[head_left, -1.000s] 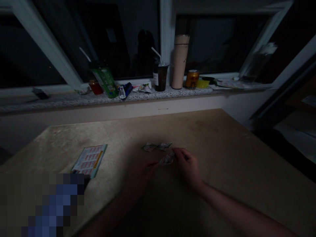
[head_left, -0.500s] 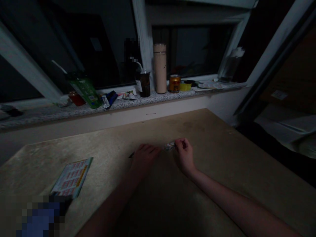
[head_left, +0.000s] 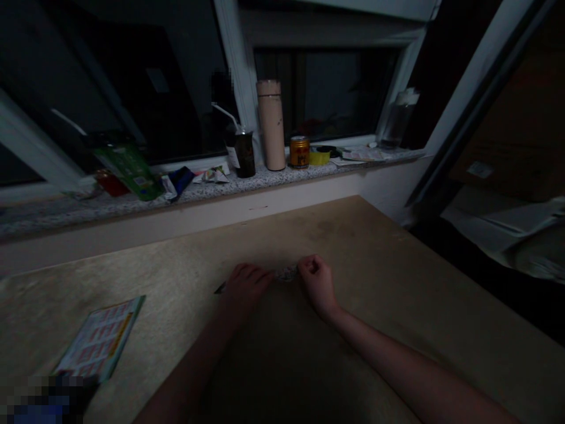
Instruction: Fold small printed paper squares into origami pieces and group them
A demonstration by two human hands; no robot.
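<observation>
Booklet (head_left: pixel 102 334): lies at near left, well apart from both hands, likely to leave them room.
Left hand (head_left: pixel 247 285): palm down over the table (head_left: pixel 176 282), presumably steadying; I can't tell whether its fingers grip.
Right hand (head_left: pixel 316 281): I see thumb and fingertips pinching one end of a patterned scrap (head_left: pixel 286 273), probably keeping it straight.
Scrap's place: between the hands, details blurred.
Windowsill (head_left: pixel 238 187): cup (head_left: pixel 245 158), flask (head_left: pixel 272 132) and can (head_left: pixel 299 153) stand upright, perhaps parked off the worktop.
</observation>
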